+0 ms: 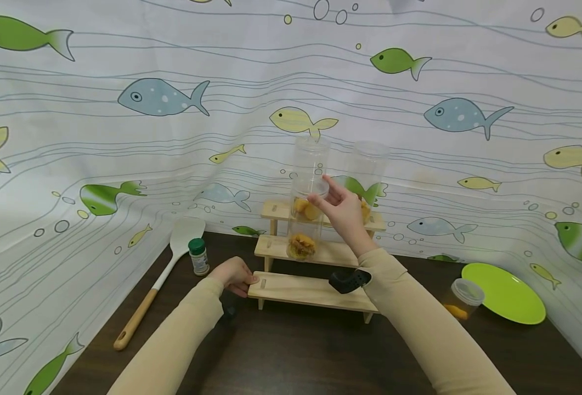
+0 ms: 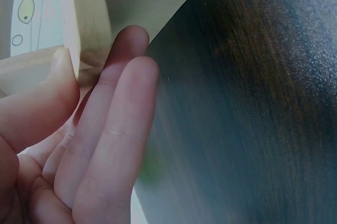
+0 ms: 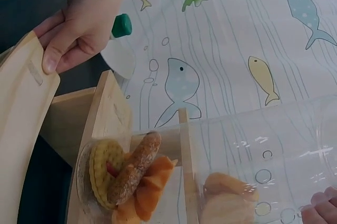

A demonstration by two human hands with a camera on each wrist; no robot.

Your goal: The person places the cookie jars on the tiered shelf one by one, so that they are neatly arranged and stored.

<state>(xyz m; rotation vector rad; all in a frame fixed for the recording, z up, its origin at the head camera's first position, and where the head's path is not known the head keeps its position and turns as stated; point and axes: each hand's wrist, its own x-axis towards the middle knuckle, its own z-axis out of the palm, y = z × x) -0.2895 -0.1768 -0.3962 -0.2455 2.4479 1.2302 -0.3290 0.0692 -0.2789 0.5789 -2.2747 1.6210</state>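
Observation:
A three-step wooden stand faces me on the dark table. My left hand pinches the left end of its lowest step; the left wrist view has the thumb on top and two fingers stretched along below. On the middle step stands a tall clear jar with a waffle-like biscuit, a sausage and orange pieces at its bottom. My right hand grips this jar near its top, thumb and fingers spread round the rim. Just the fingertips show in the right wrist view.
Two more clear jars, a left one and a right one, stand on the top step. At left lie a white spatula and a green-capped spice bottle. A lime plate and a small tub are at right.

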